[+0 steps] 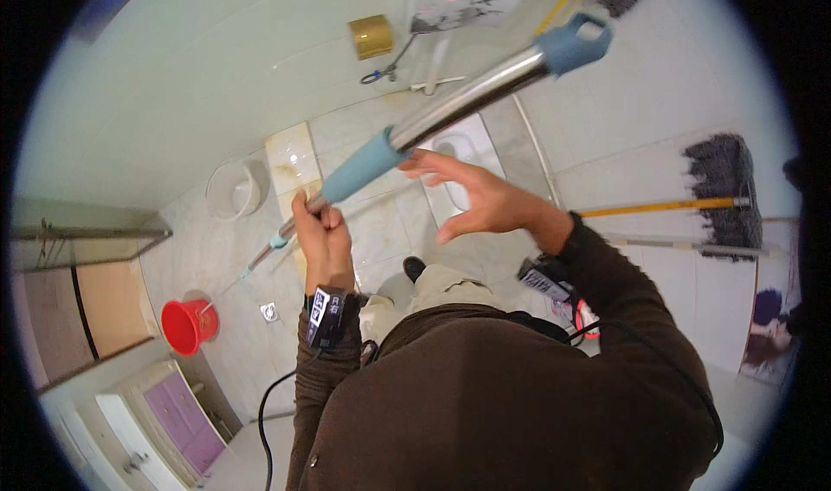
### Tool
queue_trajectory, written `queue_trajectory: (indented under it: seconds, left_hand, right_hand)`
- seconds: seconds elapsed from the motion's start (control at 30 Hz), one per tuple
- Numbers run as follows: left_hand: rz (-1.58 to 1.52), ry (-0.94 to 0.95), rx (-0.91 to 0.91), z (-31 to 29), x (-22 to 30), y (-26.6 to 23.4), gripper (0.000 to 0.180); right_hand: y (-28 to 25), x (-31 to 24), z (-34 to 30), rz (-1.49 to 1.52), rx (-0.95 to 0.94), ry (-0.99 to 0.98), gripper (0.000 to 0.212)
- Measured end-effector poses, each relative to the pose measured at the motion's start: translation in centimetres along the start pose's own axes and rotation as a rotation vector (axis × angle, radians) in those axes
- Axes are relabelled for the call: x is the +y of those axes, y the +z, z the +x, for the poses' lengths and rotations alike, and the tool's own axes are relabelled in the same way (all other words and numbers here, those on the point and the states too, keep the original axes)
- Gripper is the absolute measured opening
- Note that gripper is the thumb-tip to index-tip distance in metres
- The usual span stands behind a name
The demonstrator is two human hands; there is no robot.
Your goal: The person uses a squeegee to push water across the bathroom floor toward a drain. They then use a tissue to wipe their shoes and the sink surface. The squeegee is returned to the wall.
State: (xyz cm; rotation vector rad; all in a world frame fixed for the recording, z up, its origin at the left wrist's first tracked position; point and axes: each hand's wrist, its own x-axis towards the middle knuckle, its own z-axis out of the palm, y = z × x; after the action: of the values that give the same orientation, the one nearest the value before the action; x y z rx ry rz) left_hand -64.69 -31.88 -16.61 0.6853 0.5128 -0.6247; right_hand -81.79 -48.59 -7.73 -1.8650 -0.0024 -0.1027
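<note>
A long metal mop handle (472, 97) with light-blue grips slants across the view, its looped end up at the right. My left hand (325, 235) is closed around the pole just below the blue sleeve. Beside the pole's upper part, my right hand (489, 201) is open, its fingers spread and its fingertips close to the sleeve; whether they touch it I cannot tell. Down and left, the pole narrows toward a red bucket (183, 328) on the tiled floor. What is on its lower end cannot be made out.
A white bucket (230, 192) stands by the left wall. Beyond my right hand is a squat toilet (459, 158). At the right lies a yellow pole (658, 207) with a dark-grey fringed head (723, 188). A purple-fronted cabinet (184, 415) stands lower left.
</note>
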Motion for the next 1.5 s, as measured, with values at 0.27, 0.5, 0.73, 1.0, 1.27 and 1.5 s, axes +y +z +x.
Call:
queue_trajectory:
  seconds: [0.27, 0.5, 0.73, 1.0, 1.27, 1.5]
  left_hand:
    - [0.198, -0.404, -0.425, -7.3, -10.4, 10.3, 0.028]
    - [0.586, -0.9, -0.794, -10.7, -16.2, 8.7, 0.038]
    - [0.854, -1.228, -0.683, -7.1, -13.4, -2.1, 0.017]
    - [0.86, -1.151, -0.562, -4.3, -12.4, -5.5, 0.013]
    - [0.883, -1.188, -0.544, -5.3, -15.1, -5.9, 0.015]
    - [1.037, -1.168, -0.566, -8.2, -20.3, -4.0, 0.016]
  right_hand:
    - [-2.7, -3.3, -4.8, 0.268, 0.722, -0.392, 0.042]
    - [-2.6, -7.5, -10.1, -0.008, 1.112, -0.49, 0.021]
    - [-1.4, -13.1, -19.4, -0.364, 1.628, -0.443, 0.011]
    - [-1.7, -13.7, -25.0, -0.588, 1.883, -0.341, 0.008]
    - [-4.6, -9.9, -30.6, -0.503, 2.047, -0.293, 0.007]
    - [-8.6, -5.7, -34.4, -0.303, 2.05, -0.281, 0.005]
